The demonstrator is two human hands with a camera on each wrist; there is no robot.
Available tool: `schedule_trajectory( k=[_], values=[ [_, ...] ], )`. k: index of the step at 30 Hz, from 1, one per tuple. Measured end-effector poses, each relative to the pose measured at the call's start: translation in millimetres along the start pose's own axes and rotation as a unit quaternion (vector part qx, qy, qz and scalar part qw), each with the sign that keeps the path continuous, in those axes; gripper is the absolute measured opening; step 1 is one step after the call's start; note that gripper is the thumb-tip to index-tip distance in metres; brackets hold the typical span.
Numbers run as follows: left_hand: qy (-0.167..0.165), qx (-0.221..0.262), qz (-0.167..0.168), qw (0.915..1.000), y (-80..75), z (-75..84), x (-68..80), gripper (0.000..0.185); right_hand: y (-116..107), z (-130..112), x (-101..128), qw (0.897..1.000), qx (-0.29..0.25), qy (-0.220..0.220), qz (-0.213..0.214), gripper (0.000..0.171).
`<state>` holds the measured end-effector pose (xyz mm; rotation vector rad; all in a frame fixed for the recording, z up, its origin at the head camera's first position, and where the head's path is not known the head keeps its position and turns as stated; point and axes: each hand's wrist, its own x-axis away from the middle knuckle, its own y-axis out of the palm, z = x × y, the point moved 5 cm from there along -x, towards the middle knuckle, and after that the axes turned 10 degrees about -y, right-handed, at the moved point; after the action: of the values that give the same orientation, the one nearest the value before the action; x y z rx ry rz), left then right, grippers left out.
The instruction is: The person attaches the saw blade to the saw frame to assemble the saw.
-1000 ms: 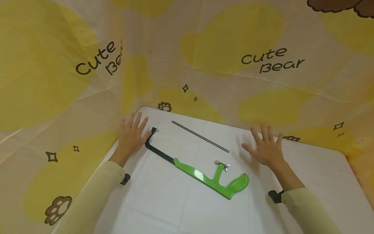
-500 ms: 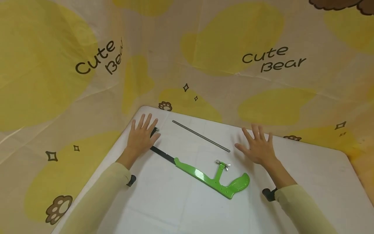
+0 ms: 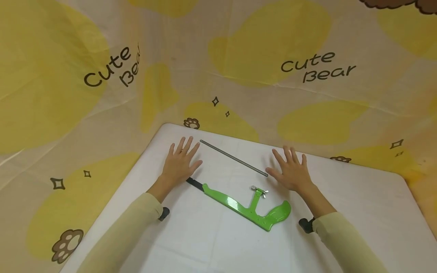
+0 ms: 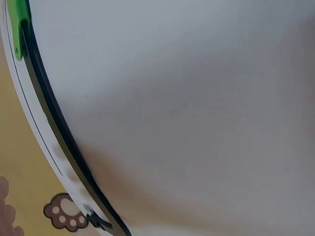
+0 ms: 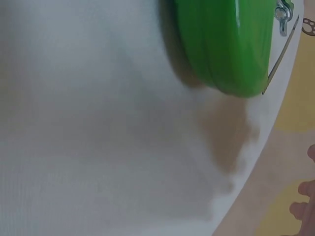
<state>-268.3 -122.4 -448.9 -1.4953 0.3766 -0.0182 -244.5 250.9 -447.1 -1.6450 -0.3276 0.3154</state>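
Yellow backdrop: a cloth (image 3: 102, 113) with yellow blotches, brown paw prints, small star outlines and the words "Cute Bear" printed twice hangs behind and around the far side.
White surface: a table (image 3: 211, 242) with a white cover and rounded far corners carries everything.
Sleeves: pale yellow sleeves cover both forearms; a dark strap piece shows at each wrist.
Hacksaw frame: the saw frame (image 3: 239, 204) lies flat on the surface, slanting from the far left toward the near right. Its dark metal bar runs under the left hand, and its green handle end sits on the near right. It has no blade mounted.
Blade: a thin grey saw blade (image 3: 233, 158) lies loose on the surface beyond the frame, roughly parallel to it and apart from it, between the two hands.
Left hand: the left hand (image 3: 179, 163) lies palm down with fingers straight and spread, resting over the dark far end of the frame. Its grip is apart and holds nothing. The fingertips are near the blade's far end.
Right hand: the right hand (image 3: 290, 170) lies palm down on the surface with fingers straight and spread. Its grip is apart and holds nothing. Its thumb is just beside the blade's near end.
Wing nut: a small silver wing nut (image 3: 261, 191) sits on the green upright post of the frame, near the right hand.
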Motion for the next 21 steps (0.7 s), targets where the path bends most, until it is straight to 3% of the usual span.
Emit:
schedule_trajectory(
  k=[7,13,21],
  values=[
    [0.017,0.005,-0.025,0.9995,3.8,22.6,2.8,0.067,6,-8,-5,1.0,-0.019,-0.006,0.005,0.083],
    [0.031,0.02,-0.024,0.999,5.2,40.7,3.9,0.067,12,-10,-10,1.0,-0.028,-0.006,0.01,0.082],
    [0.039,0.085,-0.051,0.9943,5.7,64.2,6.4,0.07,13,-15,-14,0.998,-0.049,-0.02,0.033,0.085]
  ],
)
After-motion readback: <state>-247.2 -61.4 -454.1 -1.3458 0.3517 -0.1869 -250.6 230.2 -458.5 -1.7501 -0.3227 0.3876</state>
